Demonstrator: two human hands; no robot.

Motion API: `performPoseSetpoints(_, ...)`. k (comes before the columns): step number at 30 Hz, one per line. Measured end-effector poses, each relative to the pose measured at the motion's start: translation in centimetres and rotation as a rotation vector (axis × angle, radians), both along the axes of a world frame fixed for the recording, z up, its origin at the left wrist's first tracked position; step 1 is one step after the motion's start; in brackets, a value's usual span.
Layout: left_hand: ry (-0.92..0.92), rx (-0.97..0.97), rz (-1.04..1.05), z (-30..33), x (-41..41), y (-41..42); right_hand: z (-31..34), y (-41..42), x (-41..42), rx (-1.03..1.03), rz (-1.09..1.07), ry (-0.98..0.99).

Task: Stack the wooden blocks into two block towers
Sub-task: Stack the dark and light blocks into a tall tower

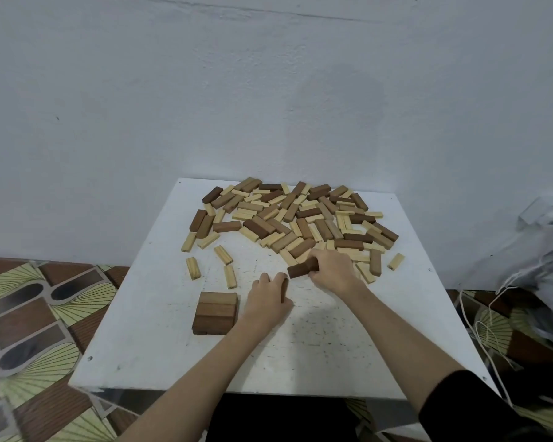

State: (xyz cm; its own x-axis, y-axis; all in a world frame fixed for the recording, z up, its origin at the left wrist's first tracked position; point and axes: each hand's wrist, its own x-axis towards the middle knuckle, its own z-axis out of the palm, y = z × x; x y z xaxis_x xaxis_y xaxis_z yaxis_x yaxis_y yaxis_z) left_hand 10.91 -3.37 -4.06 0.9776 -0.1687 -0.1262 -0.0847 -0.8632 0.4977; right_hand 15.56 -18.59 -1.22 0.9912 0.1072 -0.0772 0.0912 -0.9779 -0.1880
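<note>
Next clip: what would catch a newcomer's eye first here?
A big jumble of light and dark wooden blocks covers the far half of the white table. Nearer, the right hand grips a dark block, and three dark blocks lie side by side left of the left hand.

A plain home room: bare white wall [268, 74], patterned floor covering [39, 314], small white table [332, 362]

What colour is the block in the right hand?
Dark brown block, gripped by the right hand; seen in the head view.
</note>
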Motion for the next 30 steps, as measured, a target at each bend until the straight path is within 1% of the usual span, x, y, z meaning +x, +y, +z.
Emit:
performPoseSetpoints(4, 0.047, 0.044, -0.033, -0.1, 0.1, -0.4, 0.4, 0.0, -1.3, 0.074, -0.086, -0.048)
performPoseSetpoints(8, 0.141, 0.003, -0.107, -0.1, 0.2, -0.7, -0.1, 0.1, -3.7, 0.21, -0.26, 0.06)
performPoseSetpoints(11, 0.136, -0.035, -0.106, -0.3, 0.0, -0.8, -1.0, 0.3, -5.7, 0.264, -0.335, 0.102)
performPoseSetpoints(15, 0.111, -0.084, -0.1, -0.7, -0.4, -0.8, -2.0, 0.5, -7.8, 0.338, -0.405, 0.113)
performPoseSetpoints(20, 0.082, -0.135, -0.108, -1.1, -0.4, -0.9, -2.5, 1.0, -9.0, 0.367, -0.421, 0.14)
performPoseSetpoints(26, 0.062, -0.116, -0.121, -1.1, -0.2, -0.8, -2.3, 0.8, -9.4, 0.361, -0.387, 0.142)
performPoseSetpoints(30, 0.054, -0.07, -0.143, -1.2, -0.1, -1.2, -1.3, 0.3, -8.8, 0.496, -0.425, 0.121)
